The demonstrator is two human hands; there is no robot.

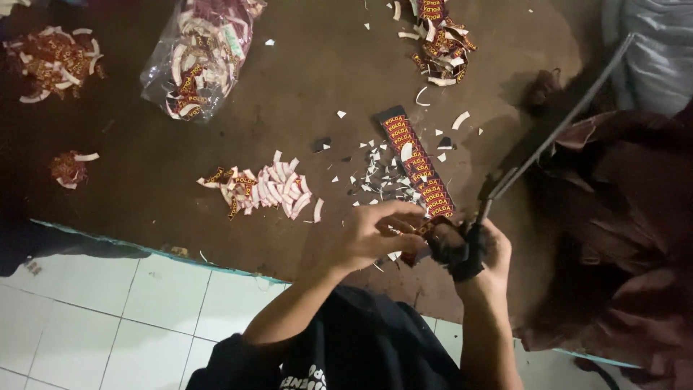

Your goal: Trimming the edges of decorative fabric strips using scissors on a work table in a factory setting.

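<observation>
My left hand (379, 232) pinches the near end of a long strip of dark red woven labels (419, 165) that runs away across the brown mat. Right beside it, my right hand (482, 254) grips the black handles of large scissors (538, 148), whose long blades point up and to the right. The two hands meet at the strip's near end. Small white offcuts (375, 177) lie scattered left of the strip.
A pile of cut curved label pieces (263, 191) lies left of the hands. A clear plastic bag of labels (202, 58) sits at top left. More label heaps (440, 40) (54, 61) lie at the back. Dark red cloth (635, 238) bunches at the right; white floor tiles (108, 318) lie below.
</observation>
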